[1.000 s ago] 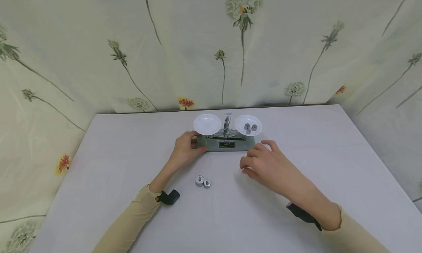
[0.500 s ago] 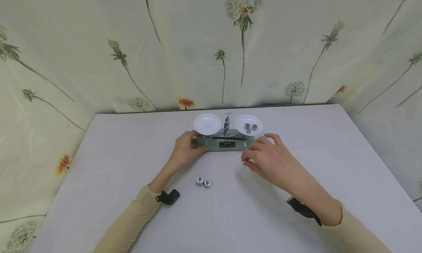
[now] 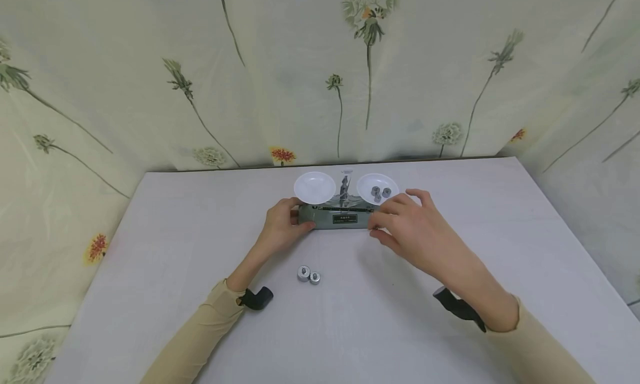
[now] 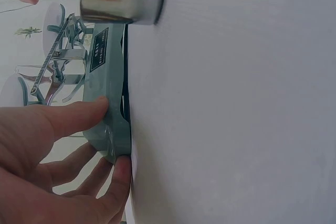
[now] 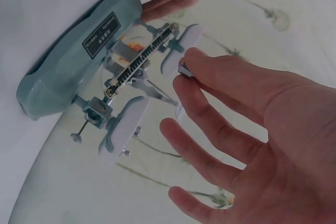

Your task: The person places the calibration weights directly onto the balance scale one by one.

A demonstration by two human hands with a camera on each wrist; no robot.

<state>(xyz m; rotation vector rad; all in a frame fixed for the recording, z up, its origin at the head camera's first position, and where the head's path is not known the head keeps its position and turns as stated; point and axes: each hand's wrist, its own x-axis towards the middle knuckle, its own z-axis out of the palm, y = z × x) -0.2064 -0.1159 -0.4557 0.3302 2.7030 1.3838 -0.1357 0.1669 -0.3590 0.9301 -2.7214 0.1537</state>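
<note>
A green-based balance scale (image 3: pixel 322 219) stands toward the back of the table. My left hand (image 3: pixel 282 225) grips the left end of its base, thumb in front and fingers behind. Between thumb and index finger, my right hand (image 3: pixel 417 234) pinches a small metal weight (image 5: pixel 185 71), which its fingers largely hide in the head view. That hand is in the air in front of the right pan (image 3: pixel 365 186), where several small weights (image 3: pixel 376 191) lie. Nothing lies in the left pan (image 3: pixel 314 188).
Two knobbed metal weights, a larger one (image 3: pixel 303 273) and a smaller one (image 3: pixel 315 278), stand together on the white table (image 3: pixel 350 334) between my forearms. A flower-printed cloth (image 3: pixel 290 95) hangs behind the table's back edge.
My right hand has moved forward and slightly right, closer to the right pan, with the small weight in its fingers. My left hand keeps its place on the base.
</note>
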